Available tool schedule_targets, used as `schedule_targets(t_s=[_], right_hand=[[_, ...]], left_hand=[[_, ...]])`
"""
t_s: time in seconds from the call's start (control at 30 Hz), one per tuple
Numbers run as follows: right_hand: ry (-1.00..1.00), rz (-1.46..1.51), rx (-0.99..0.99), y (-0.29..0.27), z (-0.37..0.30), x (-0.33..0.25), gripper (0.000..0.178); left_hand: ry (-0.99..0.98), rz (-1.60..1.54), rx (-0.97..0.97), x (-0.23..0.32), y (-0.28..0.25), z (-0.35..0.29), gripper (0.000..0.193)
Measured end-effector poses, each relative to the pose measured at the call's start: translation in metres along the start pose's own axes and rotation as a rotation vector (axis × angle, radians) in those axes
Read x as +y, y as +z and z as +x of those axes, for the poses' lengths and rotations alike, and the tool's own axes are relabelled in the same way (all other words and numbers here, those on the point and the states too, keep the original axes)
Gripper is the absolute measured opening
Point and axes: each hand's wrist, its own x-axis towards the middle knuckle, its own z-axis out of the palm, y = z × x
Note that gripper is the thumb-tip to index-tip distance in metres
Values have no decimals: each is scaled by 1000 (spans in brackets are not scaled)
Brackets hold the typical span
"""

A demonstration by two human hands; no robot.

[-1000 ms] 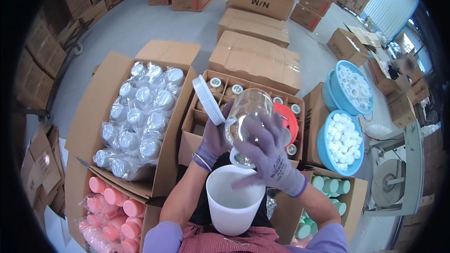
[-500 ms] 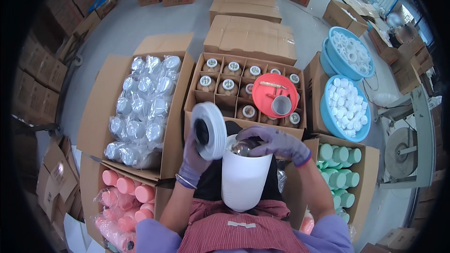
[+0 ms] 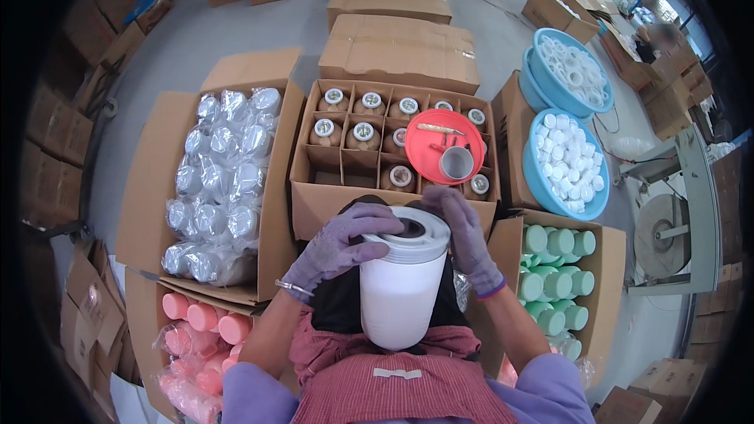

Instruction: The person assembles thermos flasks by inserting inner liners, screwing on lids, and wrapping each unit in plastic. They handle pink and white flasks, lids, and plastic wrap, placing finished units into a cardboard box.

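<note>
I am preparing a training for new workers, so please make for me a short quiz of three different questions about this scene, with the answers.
1. Choose one. The left hand has its fingers and thumb on:
A. a pink cap
B. the pale ring-shaped lid on the white container
C. a clear-wrapped piece

2. True or false? The small grey cup stands in a blue basin.

3. Fill in one word. The box with the green-topped items is on the person's ____ side.

Key:
1. B
2. False; the cup is on the red tray.
3. right
</note>
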Motion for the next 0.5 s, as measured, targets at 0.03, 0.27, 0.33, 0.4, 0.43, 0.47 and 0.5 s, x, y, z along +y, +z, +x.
schedule_targets(t_s=[0.03,0.27,0.33,0.4,0.43,0.47,0.5], right_hand=[[-27,-105,-50,2,-3,-2,30],[-203,-349,-382,-6,14,22,38],[-114,-195,-450,-7,22,30,35],[-125,-232,-438,-3,17,30,34],[-183,-350,-402,3,5,19,34],[-242,-467,-360,7,-6,3,34],[-450,-759,-407,5,-18,-19,31]], left_hand=[[31,24,-8,-3,0,0,54],[191,429,90,12,21,-18,38],[184,564,117,23,28,-24,34],[160,461,176,12,29,-27,33],[130,280,191,-1,23,-27,34],[-68,-25,293,-9,28,-27,39],[-32,-59,335,-30,33,-23,41]])
